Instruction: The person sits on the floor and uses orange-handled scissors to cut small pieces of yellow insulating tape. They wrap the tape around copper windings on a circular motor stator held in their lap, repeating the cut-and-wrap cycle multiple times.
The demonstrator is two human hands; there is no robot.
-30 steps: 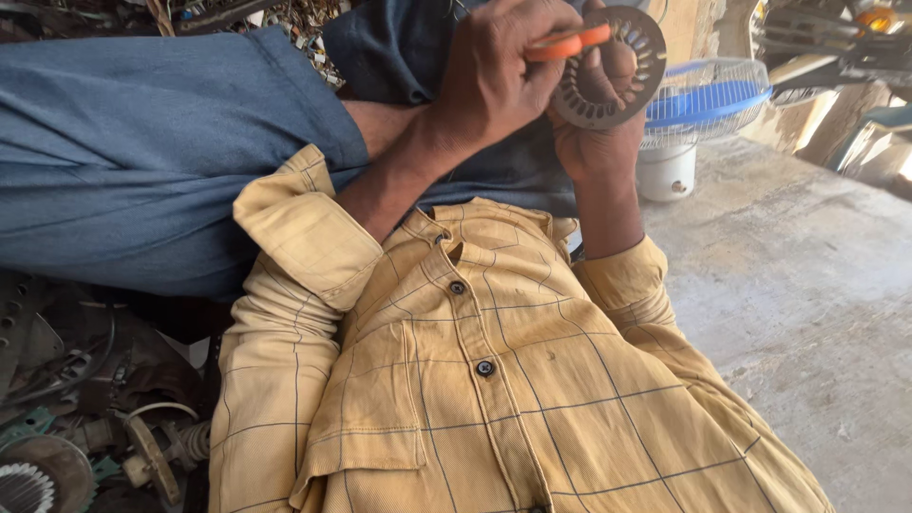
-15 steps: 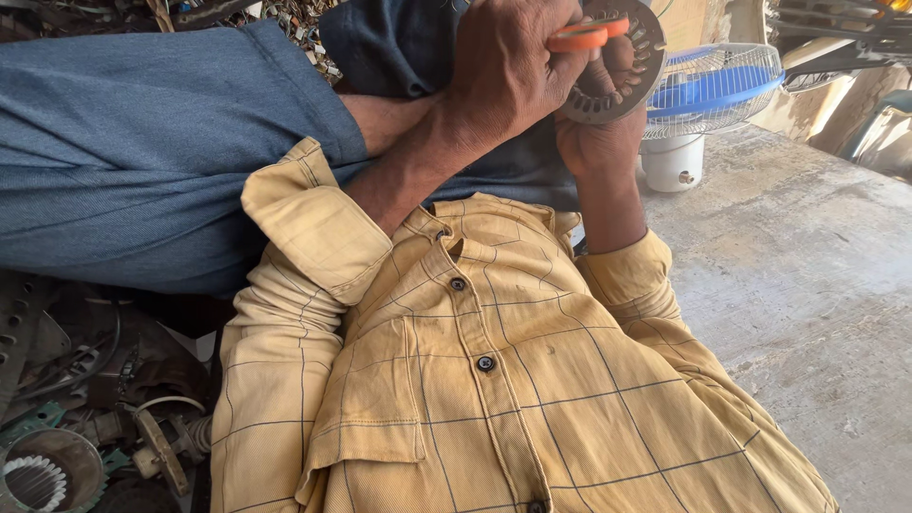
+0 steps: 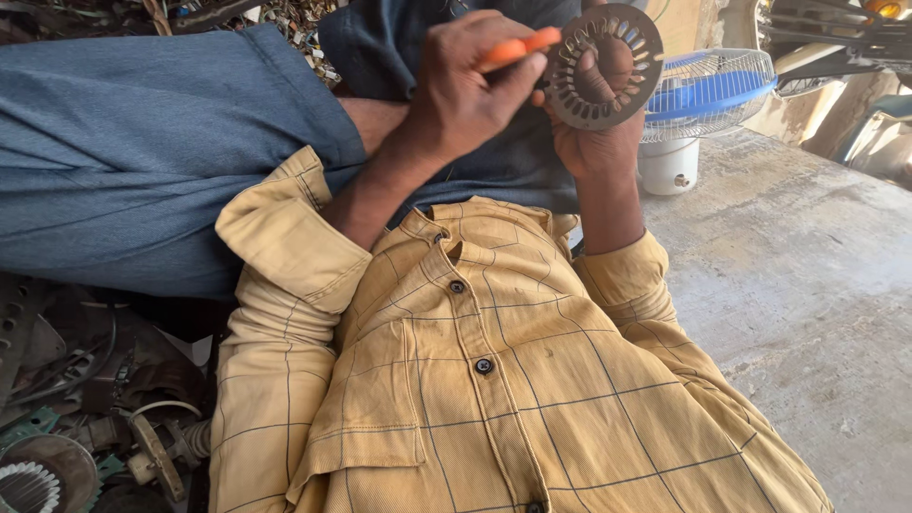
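the left hand point(image 3: 465, 90) grips an orange-handled tool point(image 3: 518, 47); the right hand point(image 3: 594, 123) clasps a slotted stator ring point(image 3: 605, 65). since a second ago the tool tip has stayed at the ring's rim, so the prying goes on.

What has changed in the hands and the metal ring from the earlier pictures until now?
Little changed. The left hand with the orange-handled tool moved slightly along the slotted metal ring. The right hand still holds the ring. The fan stayed in place.

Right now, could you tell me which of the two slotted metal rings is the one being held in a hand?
It is the dark slotted ring at top, held up in the right hand beside the orange-handled tool. The other toothed ring lies untouched among scrap at bottom left.
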